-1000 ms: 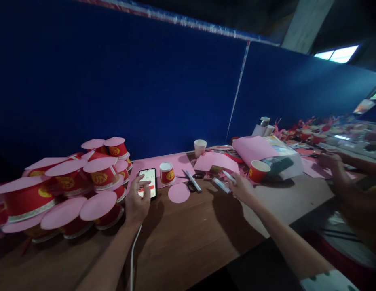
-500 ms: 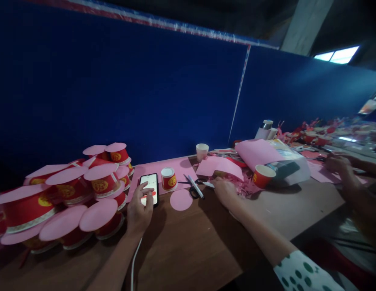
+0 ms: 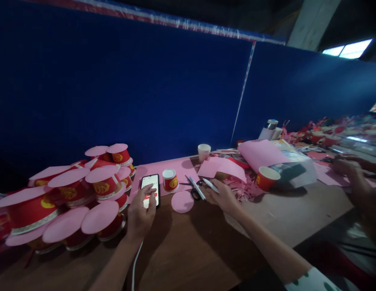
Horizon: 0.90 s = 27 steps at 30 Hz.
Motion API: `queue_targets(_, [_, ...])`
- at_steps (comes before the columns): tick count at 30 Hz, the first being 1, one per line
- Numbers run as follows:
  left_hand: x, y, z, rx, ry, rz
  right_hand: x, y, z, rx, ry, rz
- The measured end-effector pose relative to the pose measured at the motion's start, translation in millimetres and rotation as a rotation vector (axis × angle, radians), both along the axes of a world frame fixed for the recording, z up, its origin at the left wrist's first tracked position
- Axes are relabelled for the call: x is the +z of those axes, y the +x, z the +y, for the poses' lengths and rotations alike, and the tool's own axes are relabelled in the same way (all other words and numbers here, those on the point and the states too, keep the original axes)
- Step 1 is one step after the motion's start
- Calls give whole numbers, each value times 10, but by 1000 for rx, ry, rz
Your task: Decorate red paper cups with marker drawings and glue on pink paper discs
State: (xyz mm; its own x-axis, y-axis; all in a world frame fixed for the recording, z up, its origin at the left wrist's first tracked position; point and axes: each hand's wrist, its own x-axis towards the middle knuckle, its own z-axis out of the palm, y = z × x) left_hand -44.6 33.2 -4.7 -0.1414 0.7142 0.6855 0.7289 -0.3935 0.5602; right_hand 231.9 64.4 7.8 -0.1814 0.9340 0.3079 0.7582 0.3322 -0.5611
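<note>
My left hand (image 3: pixel 141 210) is over a lit phone (image 3: pixel 154 182), its fingers apart and a fingertip at the screen. A white cable runs below that hand. My right hand (image 3: pixel 224 198) is closed on a white pen (image 3: pixel 211 186), which points up and left. Between my hands stands a red paper cup (image 3: pixel 170 181) with a gold emblem, upside down. In front of it lies a pink paper disc (image 3: pixel 182 202). Black-handled scissors (image 3: pixel 195 194) lie beside the disc, with another pale pen-like stick (image 3: pixel 197 188) across them.
Red cups topped with pink discs (image 3: pixel 103 214) are stacked at left. A white cup (image 3: pixel 204 152), pink paper sheets (image 3: pixel 263 153), pink scraps and an upright red cup (image 3: pixel 267 178) lie right. Another person's hands (image 3: pixel 351 171) work at far right. A blue partition (image 3: pixel 130 81) stands behind.
My right hand has drawn back slightly toward me, and more of the white pen shows in it. My left hand stays over the phone. The view has shifted slightly.
</note>
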Motion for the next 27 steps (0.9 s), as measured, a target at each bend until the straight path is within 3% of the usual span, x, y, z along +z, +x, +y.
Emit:
queue_targets(2, [87,103,-61,-122,22,78,72,-129,-107,91,-39,205])
queue_targets(4, [151,245,-134,-323,-65,75,130,-276,-254,205,-117,493])
queue_targets(7, [163,438,-224,-520,-319,-164,146,-489,-491,303,-253,765])
queue_targets(10, [108,504,-250,-607,-387,-281,84,-641,-659,318,-400,951])
queue_targets(13, [70,463,-232,-614,-411,-366,9,-683,-712,325,-483,1008])
queue_targets(18, [116,352,-207,-541,-520,-701,-67,-411,-623,230,-519,761])
queue_targets(21, [140,307,-188,-525,-533,-764,-14,-6,-541,199,-332,431])
queue_targets(25, [105,283,-145,-476,-521,-757,260,752,-462,149,-116,162])
queue_targets(27, [75,281,-130,-469,-535,-766,455,1152,-436,-1,-29,9])
